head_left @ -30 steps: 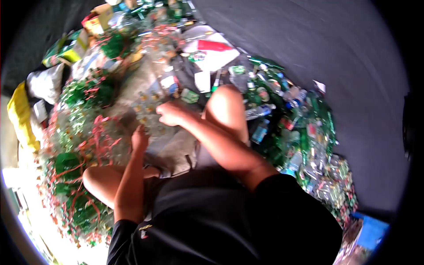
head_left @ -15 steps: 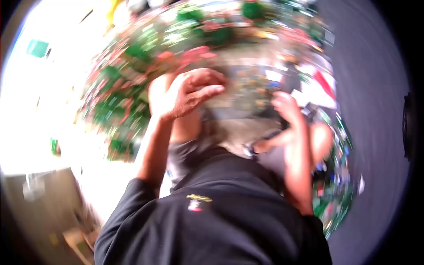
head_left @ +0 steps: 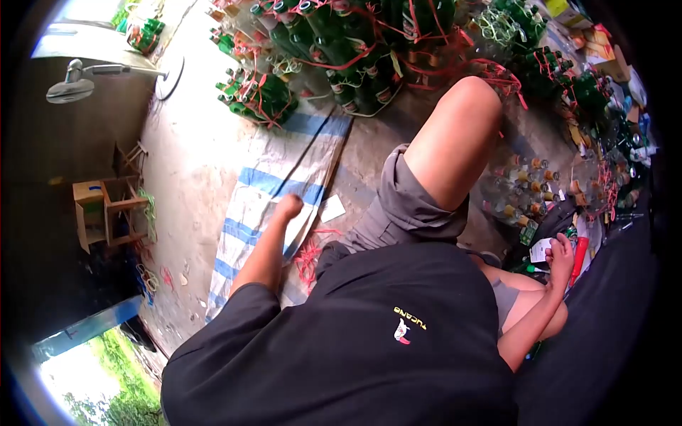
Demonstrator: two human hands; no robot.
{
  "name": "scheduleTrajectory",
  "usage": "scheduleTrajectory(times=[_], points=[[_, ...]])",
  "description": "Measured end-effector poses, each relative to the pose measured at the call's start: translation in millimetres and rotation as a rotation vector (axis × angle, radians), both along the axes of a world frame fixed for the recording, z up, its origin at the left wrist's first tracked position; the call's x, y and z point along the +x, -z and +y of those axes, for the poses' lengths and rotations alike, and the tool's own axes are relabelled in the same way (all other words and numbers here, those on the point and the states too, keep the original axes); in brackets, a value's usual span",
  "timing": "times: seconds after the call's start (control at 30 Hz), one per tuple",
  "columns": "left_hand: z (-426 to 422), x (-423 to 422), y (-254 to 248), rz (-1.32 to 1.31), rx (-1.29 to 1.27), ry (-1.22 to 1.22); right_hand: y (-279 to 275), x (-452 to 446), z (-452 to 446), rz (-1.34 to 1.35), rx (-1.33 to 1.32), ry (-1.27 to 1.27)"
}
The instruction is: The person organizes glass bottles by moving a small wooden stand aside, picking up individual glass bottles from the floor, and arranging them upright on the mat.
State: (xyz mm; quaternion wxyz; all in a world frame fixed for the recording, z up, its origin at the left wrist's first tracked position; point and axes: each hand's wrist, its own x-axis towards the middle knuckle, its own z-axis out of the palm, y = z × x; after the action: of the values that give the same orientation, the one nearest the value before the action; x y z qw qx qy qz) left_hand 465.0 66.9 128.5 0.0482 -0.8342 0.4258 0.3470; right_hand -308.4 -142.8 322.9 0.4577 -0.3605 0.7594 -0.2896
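Observation:
My left hand (head_left: pixel 289 206) is closed over the white-and-blue striped sack (head_left: pixel 245 224) on the floor. A thin dark line (head_left: pixel 307 151) runs over the sack near that hand; whether the hand holds anything is hidden. At the right, my right hand (head_left: pixel 560 257) is open with fingers slightly curled and nothing visible in it. Beside it are a white card (head_left: pixel 541 250) and a red object (head_left: pixel 580 257). Clear bottles (head_left: pixel 529 181) stand in a group above it. Green bottles bound with red string (head_left: pixel 341 46) stand at the top.
A small green bottle bundle (head_left: pixel 259 98) stands beside the sack. Wooden furniture (head_left: pixel 117 206) and a fan-like metal fixture (head_left: pixel 71 89) are at the left. Pink string (head_left: pixel 307 261) lies near my left side. Cardboard boxes (head_left: pixel 607 57) are at the upper right.
The view has turned left, bringing the sack and furniture into sight. My left hand, earlier raised near my knee with fingers extended, is now closed over the sack. My right hand appears farther right.

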Motion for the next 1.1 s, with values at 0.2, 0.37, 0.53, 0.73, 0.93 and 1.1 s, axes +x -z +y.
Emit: scheduleTrajectory(times=[0.2, 0.37, 0.53, 0.73, 0.93, 1.1], points=[[131, -53, 143, 0.444, 0.291, -0.047, -48, -1, -2, -0.070, -0.266, 0.223], [-70, -120, 2, 0.247, -0.136, 0.092, -98, -50, 58, 0.015, -0.578, 0.449], [-292, -165, -182, 0.759, -0.983, 0.166, -114, -57, 167, 0.097, -0.653, 0.904], [-473, -311, -308, 0.370, -1.034, 0.849, -2, 4, 379, 0.300, -0.355, 1.221], [-510, -475, -213, 0.357, -0.417, 1.659, 158, 232, 613, 1.002, 0.367, 0.718], [-528, -491, -177, 0.132, 0.047, 1.829, 123, 215, 473, 0.645, 0.047, 0.876]])
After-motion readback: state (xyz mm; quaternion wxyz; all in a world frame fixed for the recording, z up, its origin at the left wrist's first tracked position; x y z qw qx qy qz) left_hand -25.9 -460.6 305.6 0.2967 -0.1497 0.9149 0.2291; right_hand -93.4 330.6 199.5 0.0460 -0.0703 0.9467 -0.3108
